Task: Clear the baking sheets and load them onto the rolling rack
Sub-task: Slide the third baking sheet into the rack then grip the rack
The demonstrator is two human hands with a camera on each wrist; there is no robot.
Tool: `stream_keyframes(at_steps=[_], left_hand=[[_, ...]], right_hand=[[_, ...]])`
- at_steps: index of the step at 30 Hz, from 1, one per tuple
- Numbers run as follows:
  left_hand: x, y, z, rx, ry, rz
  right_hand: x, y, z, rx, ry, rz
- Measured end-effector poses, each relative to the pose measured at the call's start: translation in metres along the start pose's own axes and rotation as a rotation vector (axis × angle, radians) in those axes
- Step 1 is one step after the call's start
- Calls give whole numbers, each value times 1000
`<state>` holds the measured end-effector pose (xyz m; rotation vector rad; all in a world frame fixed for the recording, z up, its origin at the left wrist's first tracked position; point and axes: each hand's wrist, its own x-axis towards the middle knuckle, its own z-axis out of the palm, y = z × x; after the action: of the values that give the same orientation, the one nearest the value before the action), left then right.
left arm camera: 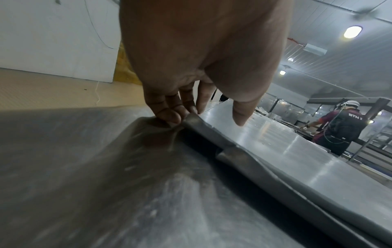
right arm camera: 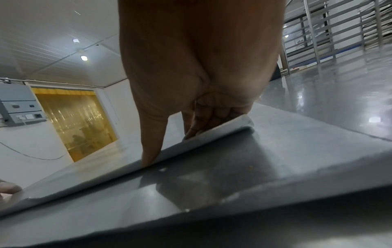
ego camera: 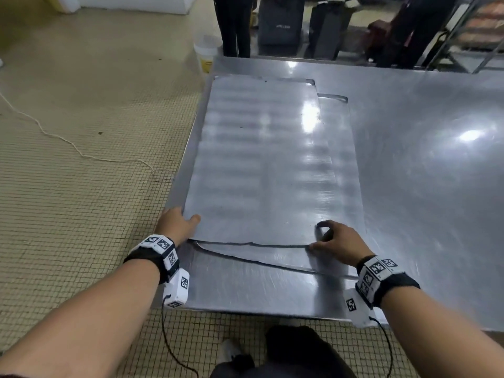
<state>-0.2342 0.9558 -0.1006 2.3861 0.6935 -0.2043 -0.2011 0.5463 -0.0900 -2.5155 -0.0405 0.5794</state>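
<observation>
Nearest the head camera are two bare forearms with marker-printed wristbands, reaching from six o'clock onto a brushed steel counter (ego camera: 425,165) that shines with ceiling-light glare. The left hand (ego camera: 178,223) sits at the near left corner of the top baking sheet (ego camera: 261,165); in the left wrist view its fingertips (left arm camera: 169,115) tuck under that corner's rim with the thumb above, a narrow grip holding the sheet's edge. The right hand (ego camera: 338,241) is at the near right corner: its fingers (right arm camera: 214,117) curl under the raised, bent corner and the thumb presses along the near edge, again a narrow grip on the sheet.

The top sheet is a thin, flat, dull grey metal rectangle, lying skewed over a second baking sheet (ego camera: 341,148), whose dark rim shows past it at twelve to one o'clock and along the near side.

The floor (ego camera: 81,186) at nine o'clock is beige with a fine grid texture, crossed by a white cord (ego camera: 54,136). A white bucket (ego camera: 207,54) stands at eleven o'clock. A metal rack (ego camera: 471,31) stands at two o'clock, beyond the counter. A yellow strip curtain (right arm camera: 74,120) hangs in a doorway.
</observation>
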Motion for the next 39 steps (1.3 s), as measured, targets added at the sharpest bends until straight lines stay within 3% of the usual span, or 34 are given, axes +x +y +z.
stream_keyframes(at_steps=[8,19,29,39], left_hand=[[24,16,-9,-49,-78,32],[93,65,-18,-47,-90,-26],[174,107,-15,-165,-90,-85],[225,126,-12,-225,-84,-91]], right_hand=[[32,7,-34,20,69,57],[142,0,-94,43,129,102],[226,-6,-113,138,178,115],[263,-13,-121,242,218,155]])
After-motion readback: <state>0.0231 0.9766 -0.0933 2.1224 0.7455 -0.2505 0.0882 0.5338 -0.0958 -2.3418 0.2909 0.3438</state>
